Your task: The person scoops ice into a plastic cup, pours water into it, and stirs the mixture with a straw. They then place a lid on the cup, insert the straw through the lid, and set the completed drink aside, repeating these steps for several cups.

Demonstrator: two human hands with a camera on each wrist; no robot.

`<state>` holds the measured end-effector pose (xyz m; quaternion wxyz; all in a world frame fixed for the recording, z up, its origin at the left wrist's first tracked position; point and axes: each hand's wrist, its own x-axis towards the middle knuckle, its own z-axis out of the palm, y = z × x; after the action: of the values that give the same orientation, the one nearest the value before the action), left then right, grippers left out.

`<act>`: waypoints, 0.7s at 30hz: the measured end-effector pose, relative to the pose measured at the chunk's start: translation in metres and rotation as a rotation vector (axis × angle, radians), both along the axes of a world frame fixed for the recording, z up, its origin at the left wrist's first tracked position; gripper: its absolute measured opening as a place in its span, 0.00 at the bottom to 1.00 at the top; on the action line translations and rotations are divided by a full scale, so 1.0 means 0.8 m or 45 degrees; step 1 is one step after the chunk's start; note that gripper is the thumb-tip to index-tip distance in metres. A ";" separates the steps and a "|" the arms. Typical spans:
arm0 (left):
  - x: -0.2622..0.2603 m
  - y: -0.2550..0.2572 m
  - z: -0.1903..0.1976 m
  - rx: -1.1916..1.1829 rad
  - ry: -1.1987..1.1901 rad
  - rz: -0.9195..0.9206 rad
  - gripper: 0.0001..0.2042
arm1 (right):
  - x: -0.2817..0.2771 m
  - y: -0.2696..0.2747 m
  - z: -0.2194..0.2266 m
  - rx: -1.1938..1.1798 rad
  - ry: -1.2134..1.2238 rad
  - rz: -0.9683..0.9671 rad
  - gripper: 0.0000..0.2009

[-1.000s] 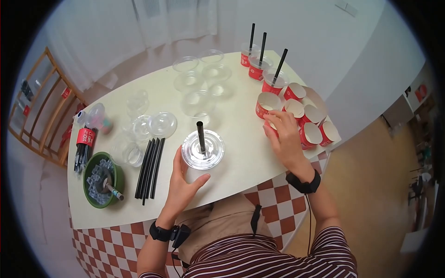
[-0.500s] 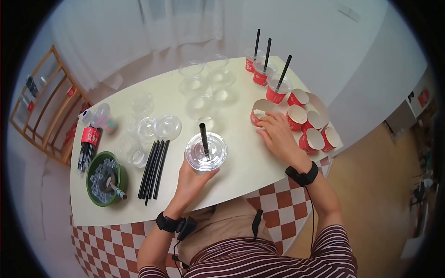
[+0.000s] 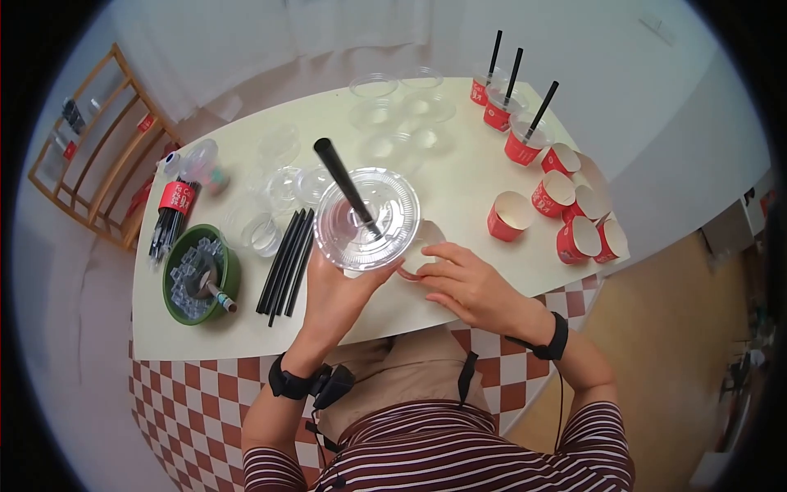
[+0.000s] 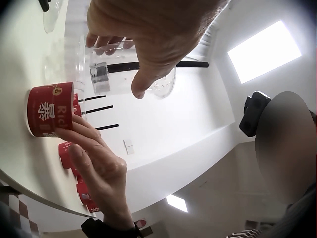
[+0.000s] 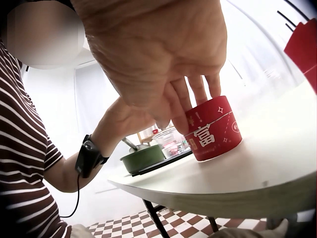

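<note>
A clear plastic cup (image 3: pixel 398 205) with a flat lid and a black straw (image 3: pixel 344 184) is gripped in my left hand (image 3: pixel 332 299), lifted toward the camera. Just right of it, my right hand (image 3: pixel 479 287) holds a red paper cup sleeve (image 5: pixel 218 131) by its edge. In the right wrist view some fingers go behind its rim and one lies along its outer side, while its bottom is close over the tabletop. The left wrist view shows the sleeve (image 4: pixel 49 109) beside the lidded cup (image 4: pixel 111 82). Its inside is partly hidden by fingers in the head view.
More red sleeves (image 3: pixel 510 220) stand at right, behind which are three sleeved cups (image 3: pixel 525 148) with straws. Clear lids and cups (image 3: pixel 385 148) cover the back middle. Loose black straws (image 3: pixel 287 266), a green bowl (image 3: pixel 229 287) of clear cubes and bundled straws (image 3: pixel 168 225) lie left.
My right hand has brought one sleeve from the group at the right over to the middle. The left hand has raised the lidded cup from the table.
</note>
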<state>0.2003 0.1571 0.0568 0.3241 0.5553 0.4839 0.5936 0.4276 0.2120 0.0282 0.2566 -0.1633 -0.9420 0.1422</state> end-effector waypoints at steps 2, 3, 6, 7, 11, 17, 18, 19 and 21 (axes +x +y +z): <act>0.006 -0.002 0.010 -0.057 0.047 -0.045 0.35 | -0.010 -0.005 -0.005 -0.009 0.000 0.051 0.16; 0.008 -0.001 0.011 -0.086 0.043 -0.072 0.36 | -0.013 -0.008 -0.003 0.033 -0.001 0.044 0.17; 0.012 0.002 0.003 -0.128 0.004 -0.120 0.35 | -0.013 -0.016 0.006 0.096 0.054 -0.009 0.15; 0.014 0.002 0.000 -0.142 0.001 -0.130 0.35 | -0.009 -0.019 0.006 0.120 0.097 -0.035 0.13; 0.017 0.008 -0.017 -0.149 0.071 -0.146 0.37 | 0.015 -0.027 0.009 0.140 0.255 -0.193 0.10; 0.022 0.017 -0.055 -0.214 0.074 -0.127 0.36 | 0.019 -0.018 0.000 0.051 0.451 -0.385 0.06; 0.021 0.017 -0.060 -0.218 0.125 -0.121 0.37 | 0.018 -0.017 0.000 0.028 0.476 -0.400 0.06; 0.021 0.018 -0.065 -0.222 0.177 -0.115 0.39 | 0.017 -0.015 0.000 0.016 0.480 -0.410 0.06; 0.020 0.019 -0.077 -0.235 0.221 -0.105 0.40 | 0.017 -0.012 0.000 -0.006 0.487 -0.431 0.07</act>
<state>0.2161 0.1720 -0.0048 0.3548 0.5919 0.5394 0.4825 0.4408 0.2023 0.0280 0.4499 -0.2896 -0.8351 0.1278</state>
